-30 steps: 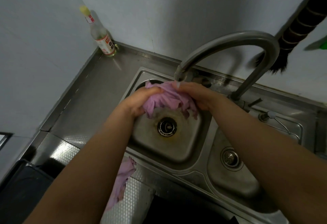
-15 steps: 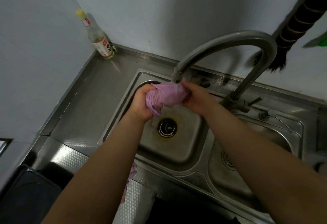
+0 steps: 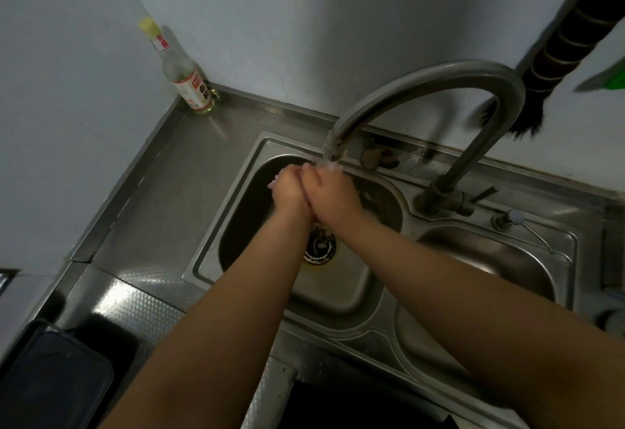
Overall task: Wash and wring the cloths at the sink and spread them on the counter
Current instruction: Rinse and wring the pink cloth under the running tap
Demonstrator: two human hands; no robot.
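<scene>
Both hands are pressed together over the left basin of the sink (image 3: 236,225), right under the mouth of the tap (image 3: 333,151). Left hand (image 3: 289,190) and right hand (image 3: 329,193) touch along their inner edges, fingers curled inward and clenched on a bunched cloth (image 3: 273,184). Almost all of that cloth is hidden inside the two fists; only a small pale pink edge peeps out at the far side of the left hand. Water runs from the tap onto the right hand's knuckles and splashes there.

Judging from the tight, closed grip under the stream, the step in hand is the washing and squeezing of this cloth, with the spreading not yet begun. Whether it is being rinsed or already wrung cannot be told from the grip alone.

For the next move, the squeeze probably needs a twist, the two fists turning against each other, done low over the drain (image 3: 319,246) so the water falls into the basin and not onto the counter (image 3: 162,198). After that the cloth would have to be carried to the steel counter on the left and opened out flat, keeping it away from the bottle (image 3: 186,80) standing in the far corner by the wall.
</scene>
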